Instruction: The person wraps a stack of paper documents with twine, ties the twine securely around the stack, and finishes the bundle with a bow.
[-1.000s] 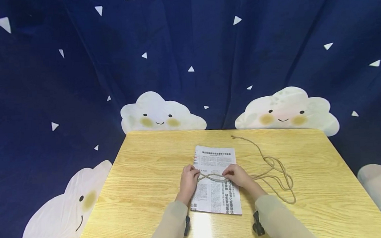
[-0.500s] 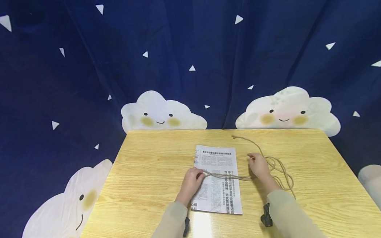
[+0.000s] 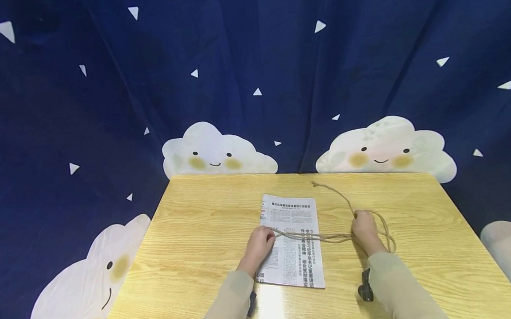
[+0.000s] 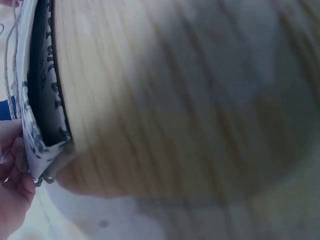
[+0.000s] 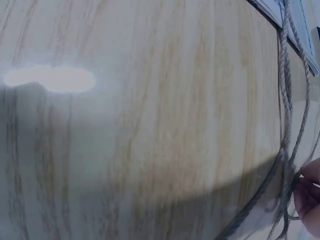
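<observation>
Now, having shifted right off the newspaper (image 3: 295, 267), the right hand (image 3: 365, 228) grips the rope (image 5: 287, 100) with curled fingers, leaving it stretched from the pinching left hand (image 3: 259, 243).

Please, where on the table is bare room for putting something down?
The table is bare left of the newspaper and left hand, and right of the rope and right hand. Crowded: between the hands, where rope crosses the newspaper.

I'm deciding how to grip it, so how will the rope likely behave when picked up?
The rope is probably floppy, since it lies in loose curves on the table. It looks thin, so it's likely light. It could snag on itself, as strands bunch together by the right hand.
</observation>
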{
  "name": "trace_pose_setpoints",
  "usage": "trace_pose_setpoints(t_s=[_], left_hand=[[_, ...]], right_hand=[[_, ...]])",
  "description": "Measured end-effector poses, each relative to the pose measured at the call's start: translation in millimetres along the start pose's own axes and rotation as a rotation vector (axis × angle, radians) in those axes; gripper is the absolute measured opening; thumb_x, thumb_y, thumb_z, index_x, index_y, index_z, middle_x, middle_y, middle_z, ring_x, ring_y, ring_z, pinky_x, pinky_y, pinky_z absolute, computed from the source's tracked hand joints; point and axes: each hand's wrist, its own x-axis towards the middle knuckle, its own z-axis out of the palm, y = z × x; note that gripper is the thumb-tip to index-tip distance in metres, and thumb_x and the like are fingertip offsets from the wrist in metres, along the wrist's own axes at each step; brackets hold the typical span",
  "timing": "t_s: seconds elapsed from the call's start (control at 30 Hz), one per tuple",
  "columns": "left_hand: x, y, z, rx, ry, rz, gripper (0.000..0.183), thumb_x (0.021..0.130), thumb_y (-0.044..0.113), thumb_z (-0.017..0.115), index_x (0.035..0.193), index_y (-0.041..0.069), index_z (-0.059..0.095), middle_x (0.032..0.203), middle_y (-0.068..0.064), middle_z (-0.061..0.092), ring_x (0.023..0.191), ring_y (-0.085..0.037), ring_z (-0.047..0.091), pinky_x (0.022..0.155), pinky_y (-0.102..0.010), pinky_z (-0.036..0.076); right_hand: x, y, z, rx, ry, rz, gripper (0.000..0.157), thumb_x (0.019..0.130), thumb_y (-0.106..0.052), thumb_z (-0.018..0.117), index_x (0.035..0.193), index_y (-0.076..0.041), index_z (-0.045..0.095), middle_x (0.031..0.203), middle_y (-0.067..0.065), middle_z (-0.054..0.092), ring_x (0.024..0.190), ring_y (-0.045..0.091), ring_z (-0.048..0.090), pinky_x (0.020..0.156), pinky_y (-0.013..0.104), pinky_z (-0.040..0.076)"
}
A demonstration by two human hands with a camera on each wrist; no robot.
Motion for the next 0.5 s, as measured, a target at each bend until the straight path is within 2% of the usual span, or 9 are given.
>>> trace_pose_setpoints(t_s=[0.13,0.2,0.4,0.5], left_hand=[[0.1,1.0,-0.3,0.041,-0.003,0.007,0.005,0.083,0.012,0.064,0.080,0.010,0.067,0.077,0.004,0.058,0.074,-0.010,0.053,0.066,-0.022,0.047],[0.2,1.0,0.0,0.063,0.001,0.015,0.004,0.082,0.011,0.064,0.078,0.009,0.065,0.075,0.003,0.057,0.072,-0.010,0.052,0.064,-0.021,0.047],[-2.1,-1.7,-3.9,0.048,0.006,0.012,0.004,0.079,0.005,0.064,0.076,0.006,0.061,0.073,0.001,0.054,0.066,-0.010,0.049,0.059,-0.020,0.046],[-4.7,-6.2,-8.3,0.019,0.007,-0.004,0.005,0.079,0.005,0.064,0.076,0.006,0.061,0.072,0.003,0.052,0.065,-0.008,0.047,0.057,-0.019,0.045]], right_hand=[[-2.9,2.4,1.7,-0.045,0.057,-0.017,0.026,0.087,0.008,0.040,0.105,0.019,0.053,0.108,0.037,0.052,0.100,0.049,0.052,0.080,0.048,0.050],[-3.7,3.6,2.4,-0.071,0.056,-0.020,0.023,0.087,0.007,0.041,0.100,0.019,0.056,0.104,0.035,0.055,0.096,0.047,0.055,0.075,0.045,0.053],[-3.6,5.4,1.6,-0.116,0.032,-0.020,0.023,0.088,0.006,0.038,0.091,0.018,0.058,0.092,0.033,0.057,0.081,0.041,0.060,0.064,0.040,0.054],[-4.0,5.8,-3.3,-0.118,0.062,-0.026,0.021,0.086,0.007,0.037,0.086,0.018,0.054,0.083,0.031,0.056,0.076,0.040,0.059,0.063,0.041,0.054]])
